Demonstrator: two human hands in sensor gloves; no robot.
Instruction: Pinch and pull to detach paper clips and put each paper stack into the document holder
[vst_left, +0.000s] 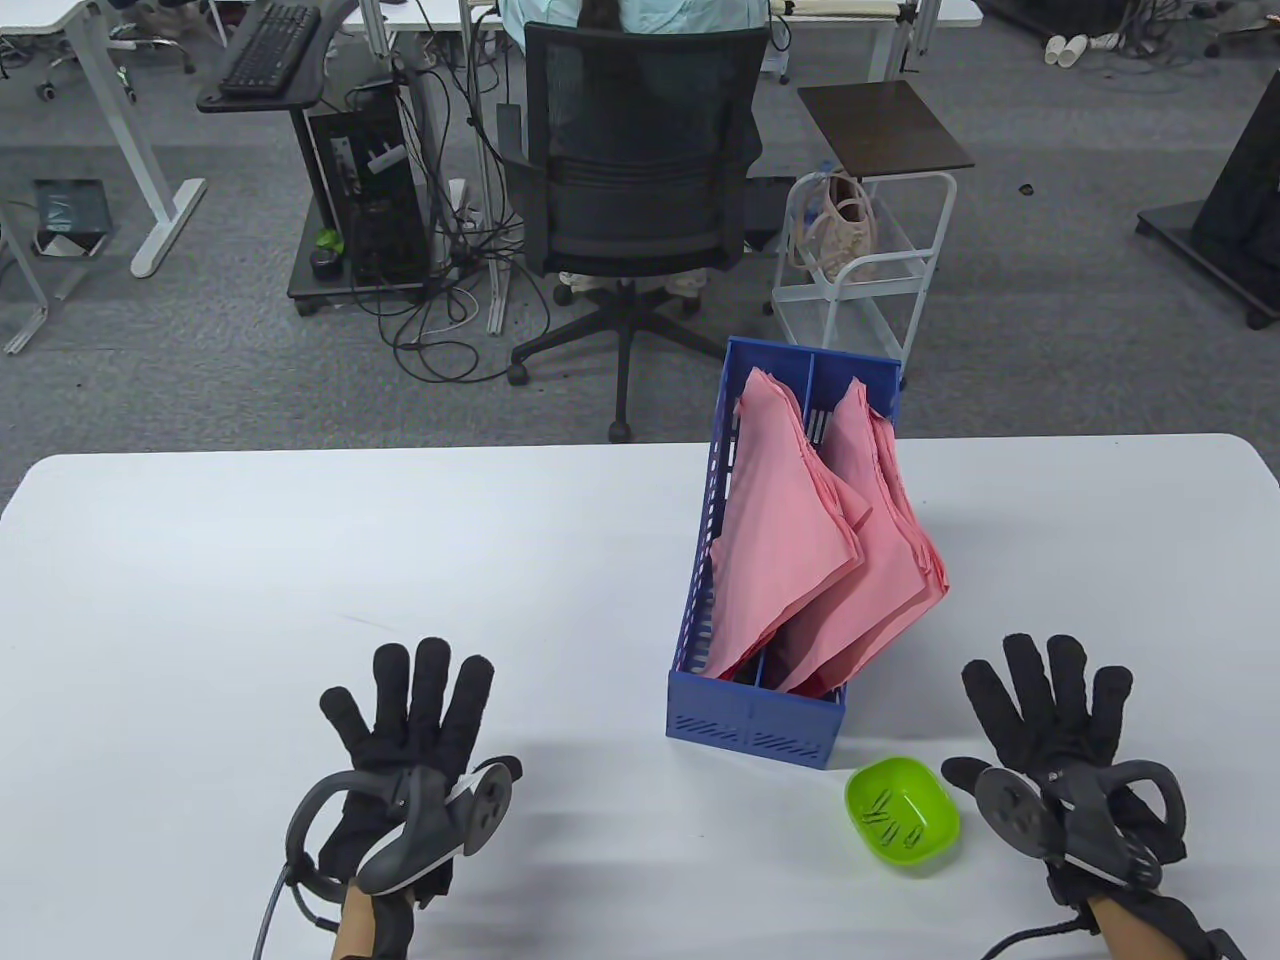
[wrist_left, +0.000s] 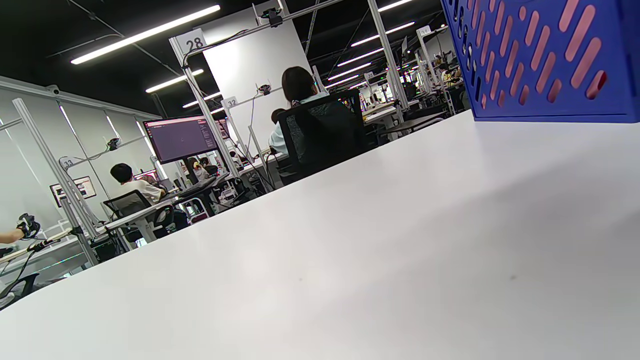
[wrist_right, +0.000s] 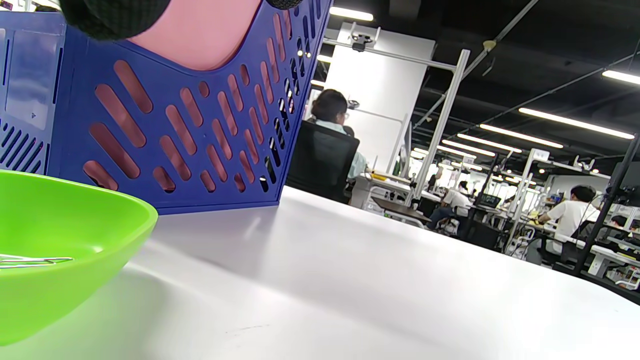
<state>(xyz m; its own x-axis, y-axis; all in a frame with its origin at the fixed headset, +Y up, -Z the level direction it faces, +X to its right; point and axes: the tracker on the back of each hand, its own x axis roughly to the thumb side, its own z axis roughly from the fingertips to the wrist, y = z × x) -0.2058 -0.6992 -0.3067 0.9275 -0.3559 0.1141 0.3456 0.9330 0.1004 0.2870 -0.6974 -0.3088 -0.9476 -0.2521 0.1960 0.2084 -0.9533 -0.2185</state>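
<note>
The blue document holder (vst_left: 750, 715) stands on the white table right of centre, with pink paper stacks (vst_left: 790, 540) leaning in both of its compartments. Its slotted wall (wrist_left: 550, 55) fills the top right of the left wrist view and shows as the blue holder (wrist_right: 190, 135) in the right wrist view. A green bowl (vst_left: 902, 813) with several paper clips (vst_left: 890, 815) sits in front of the holder. My left hand (vst_left: 415, 715) lies flat on the table to the holder's left, fingers straight, holding nothing. My right hand (vst_left: 1050, 700) lies flat right of the bowl, also holding nothing.
The white table (vst_left: 300, 560) ends at a far edge behind the holder. Beyond it stand a black office chair (vst_left: 640, 180) with a seated person and a white wire cart (vst_left: 860, 260). The green bowl (wrist_right: 60, 245) is close to my right wrist.
</note>
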